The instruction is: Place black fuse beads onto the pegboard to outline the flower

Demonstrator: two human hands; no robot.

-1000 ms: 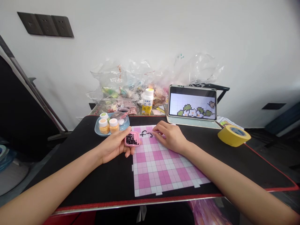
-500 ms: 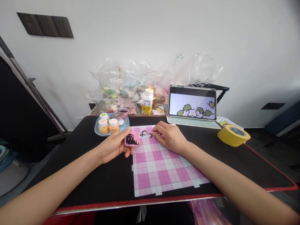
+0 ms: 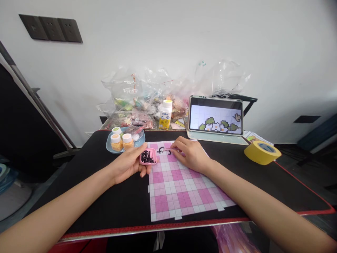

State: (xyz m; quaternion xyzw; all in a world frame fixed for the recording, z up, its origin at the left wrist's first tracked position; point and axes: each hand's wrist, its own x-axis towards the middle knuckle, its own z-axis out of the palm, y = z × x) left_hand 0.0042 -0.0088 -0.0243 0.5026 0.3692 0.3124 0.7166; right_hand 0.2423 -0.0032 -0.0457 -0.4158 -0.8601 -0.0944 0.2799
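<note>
My left hand [image 3: 129, 163] is closed round a small pink tray [image 3: 148, 156] filled with black beads, at the left edge of a pink-and-white checked pegboard [image 3: 181, 186]. My right hand [image 3: 190, 153] pinches thin tweezers [image 3: 171, 149], whose tip points left at a short row of black beads [image 3: 162, 150] set near the pegboard's far edge. The pegboard lies on a black mat [image 3: 123, 200] with a red border.
A blue plate [image 3: 137, 142] with small bead jars stands behind the left hand. A tablet [image 3: 216, 116] showing a pixel pattern stands at the back right, a yellow tape roll [image 3: 262, 151] to its right. Plastic bags [image 3: 147, 98] and a white bottle [image 3: 165, 114] lie along the wall.
The right hand with the tweezers has shifted very slightly left over the bead row. The left hand and the pink tray have stayed put.
</note>
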